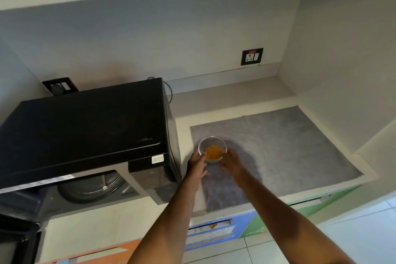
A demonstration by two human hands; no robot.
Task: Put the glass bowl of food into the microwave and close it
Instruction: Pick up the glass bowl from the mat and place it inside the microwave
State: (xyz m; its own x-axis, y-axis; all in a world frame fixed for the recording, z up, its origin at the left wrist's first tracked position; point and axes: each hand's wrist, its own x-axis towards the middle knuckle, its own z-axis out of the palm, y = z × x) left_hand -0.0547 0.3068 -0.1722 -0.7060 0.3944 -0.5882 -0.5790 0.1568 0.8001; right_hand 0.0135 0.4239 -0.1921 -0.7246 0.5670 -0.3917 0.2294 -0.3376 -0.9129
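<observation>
My left hand (197, 164) and my right hand (232, 162) reach out together to the small round clear glass bowl (212, 149), which sits on the grey cloth mat (278, 148) spread over the pale cream countertop (214, 101). The bowl rests near the mat's left edge, with a heap of orange-yellow food (213, 152) in its bottom. My left fingers lie against the bowl's left side and my right fingers curl against its near right side, so both hands cup it between them; I cannot tell whether the bowl has left the mat. To the left of the bowl, just beyond a strip of bare counter, stands the black box-shaped microwave (85, 126), with a small white sticker (157, 159) on its top near the front right corner. Its door (17, 240) hangs open at the lower left, and the round glass turntable (92, 186) shows inside the cavity. A black wall socket (252, 56) is set in the back wall above the counter, well apart from the bowl, and another dark socket plate (61, 86) shows behind the microwave.
</observation>
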